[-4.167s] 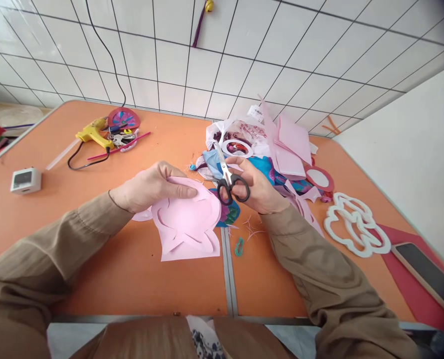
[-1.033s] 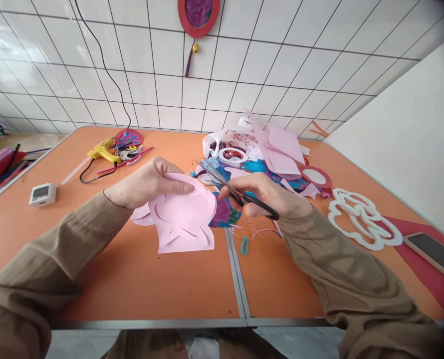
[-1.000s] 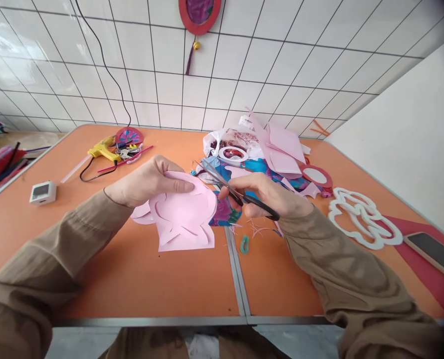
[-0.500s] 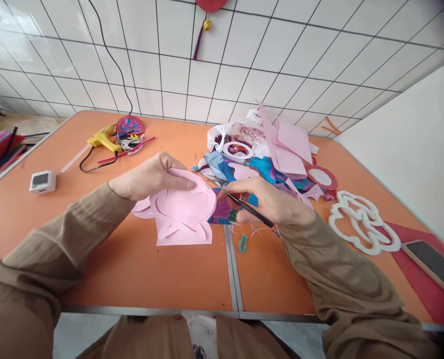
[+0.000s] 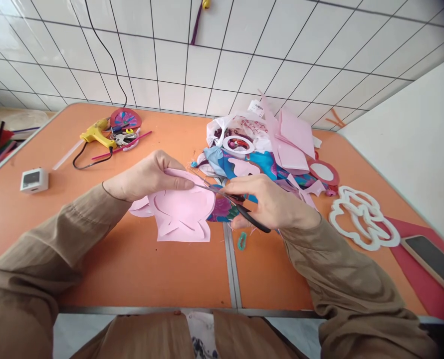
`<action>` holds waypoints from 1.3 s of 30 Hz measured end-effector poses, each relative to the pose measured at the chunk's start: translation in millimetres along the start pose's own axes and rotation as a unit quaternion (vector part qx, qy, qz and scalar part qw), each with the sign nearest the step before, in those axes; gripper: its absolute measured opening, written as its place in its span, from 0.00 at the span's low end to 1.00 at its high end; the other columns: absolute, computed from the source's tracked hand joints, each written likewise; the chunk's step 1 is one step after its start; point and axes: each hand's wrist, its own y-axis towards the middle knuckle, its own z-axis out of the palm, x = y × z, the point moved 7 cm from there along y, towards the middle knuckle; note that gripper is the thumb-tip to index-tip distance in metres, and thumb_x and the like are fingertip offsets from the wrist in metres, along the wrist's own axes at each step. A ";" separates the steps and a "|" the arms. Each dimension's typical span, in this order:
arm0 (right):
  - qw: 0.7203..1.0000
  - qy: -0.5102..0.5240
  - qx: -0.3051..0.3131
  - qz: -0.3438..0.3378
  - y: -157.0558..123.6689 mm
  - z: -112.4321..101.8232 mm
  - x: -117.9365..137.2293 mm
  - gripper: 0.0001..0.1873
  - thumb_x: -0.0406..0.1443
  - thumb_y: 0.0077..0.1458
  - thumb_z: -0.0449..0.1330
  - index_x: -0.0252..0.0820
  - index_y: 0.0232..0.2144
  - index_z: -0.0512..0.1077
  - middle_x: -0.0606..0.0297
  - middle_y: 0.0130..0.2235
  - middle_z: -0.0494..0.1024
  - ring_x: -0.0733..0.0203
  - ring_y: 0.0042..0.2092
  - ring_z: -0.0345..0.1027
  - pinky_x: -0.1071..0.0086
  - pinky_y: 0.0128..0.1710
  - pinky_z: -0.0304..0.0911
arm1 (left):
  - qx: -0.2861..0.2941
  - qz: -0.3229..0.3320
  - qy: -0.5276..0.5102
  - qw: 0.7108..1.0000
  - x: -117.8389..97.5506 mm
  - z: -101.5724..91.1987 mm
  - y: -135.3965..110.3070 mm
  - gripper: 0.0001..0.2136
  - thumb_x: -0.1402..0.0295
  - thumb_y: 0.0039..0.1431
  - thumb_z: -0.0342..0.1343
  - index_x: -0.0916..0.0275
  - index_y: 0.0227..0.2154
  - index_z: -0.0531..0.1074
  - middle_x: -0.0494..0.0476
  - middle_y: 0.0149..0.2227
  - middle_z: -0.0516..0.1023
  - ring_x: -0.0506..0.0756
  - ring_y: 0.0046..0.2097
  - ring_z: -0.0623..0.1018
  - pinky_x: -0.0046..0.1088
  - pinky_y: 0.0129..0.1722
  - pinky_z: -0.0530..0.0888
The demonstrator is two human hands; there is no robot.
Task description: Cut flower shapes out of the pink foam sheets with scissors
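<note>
Pink paper cutout (image 5: 182,209), held just above the orange table (image 5: 132,269), pinched at its upper edge by the left hand (image 5: 147,174); black-handled scissors (image 5: 231,204) gripped in the right hand (image 5: 270,202), blades meeting the paper's right edge near the thumb.

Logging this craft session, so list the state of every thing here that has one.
left hand: grip shut on the pink paper
right hand: grip shut on the scissors
scissors: blades nearly closed at the paper's edge
pink paper: partly cut, lifted at the top
glue gun: lying down, cord attached
phone: screen dark
</note>
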 end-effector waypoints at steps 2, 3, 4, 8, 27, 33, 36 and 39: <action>0.998 -0.055 -0.021 -0.004 -0.4 -2.0 2.4 0.19 0.50 0.47 0.68 0.41 0.27 0.71 0.66 0.27 0.66 0.63 0.29 0.55 0.67 0.29 0.50 | 0.012 0.015 -0.006 1.000 -2.2 2.8 0.0 0.06 0.69 0.49 0.67 0.64 0.31 0.84 0.57 0.29 0.84 0.53 0.29 0.80 0.24 0.26 0.76; 0.997 -0.076 -0.025 -0.004 -0.5 -2.4 3.5 0.19 0.50 0.47 0.69 0.41 0.26 0.71 0.66 0.27 0.66 0.63 0.28 0.55 0.67 0.28 0.50 | 0.014 0.020 -0.005 1.000 -2.7 3.6 0.0 0.06 0.70 0.49 0.67 0.64 0.31 0.84 0.57 0.30 0.84 0.53 0.29 0.81 0.23 0.27 0.76; 0.996 -0.088 -0.026 -0.003 -0.6 -2.2 4.4 0.20 0.50 0.46 0.69 0.41 0.25 0.71 0.66 0.27 0.67 0.63 0.28 0.55 0.67 0.28 0.50 | 0.015 0.023 -0.003 1.000 -3.0 4.0 0.1 0.05 0.70 0.49 0.67 0.64 0.31 0.84 0.57 0.30 0.85 0.53 0.29 0.81 0.23 0.27 0.76; 0.993 -0.116 -0.032 0.009 -1.0 -3.3 7.9 0.19 0.48 0.44 0.70 0.41 0.25 0.71 0.67 0.26 0.67 0.64 0.27 0.55 0.68 0.28 0.50 | 0.012 0.027 0.009 1.000 -2.2 3.2 0.3 0.05 0.70 0.50 0.67 0.63 0.31 0.84 0.56 0.31 0.85 0.54 0.31 0.82 0.23 0.27 0.77; 0.987 -0.157 -0.021 0.001 -3.8 -4.1 14.9 0.19 0.48 0.47 0.68 0.40 0.25 0.70 0.68 0.26 0.67 0.65 0.27 0.56 0.68 0.28 0.50 | 0.014 0.055 0.047 0.997 -4.6 2.6 -1.0 0.06 0.68 0.52 0.67 0.62 0.33 0.84 0.57 0.35 0.86 0.57 0.36 0.84 0.24 0.31 0.80; 0.988 -0.152 -0.036 -0.005 -4.2 -4.8 16.1 0.20 0.49 0.47 0.68 0.40 0.23 0.68 0.67 0.26 0.65 0.65 0.27 0.54 0.68 0.28 0.50 | 0.018 0.062 0.053 0.996 -8.1 5.4 -1.9 0.05 0.69 0.52 0.66 0.61 0.33 0.84 0.55 0.36 0.86 0.58 0.39 0.84 0.26 0.34 0.80; 0.988 -0.151 -0.037 -0.014 -3.6 -4.7 17.6 0.21 0.50 0.48 0.67 0.41 0.22 0.67 0.69 0.24 0.63 0.65 0.26 0.52 0.68 0.27 0.49 | 0.011 0.061 0.065 0.996 -6.8 3.7 -1.5 0.06 0.67 0.52 0.66 0.61 0.33 0.84 0.56 0.36 0.86 0.59 0.39 0.84 0.28 0.34 0.80; 0.988 -0.152 -0.036 -0.021 -2.9 -4.0 19.5 0.22 0.49 0.49 0.67 0.41 0.21 0.65 0.69 0.24 0.62 0.66 0.26 0.51 0.68 0.27 0.49 | 0.007 0.056 0.078 0.995 -5.0 2.1 -0.3 0.07 0.65 0.51 0.66 0.61 0.33 0.84 0.55 0.34 0.86 0.57 0.35 0.83 0.27 0.30 0.78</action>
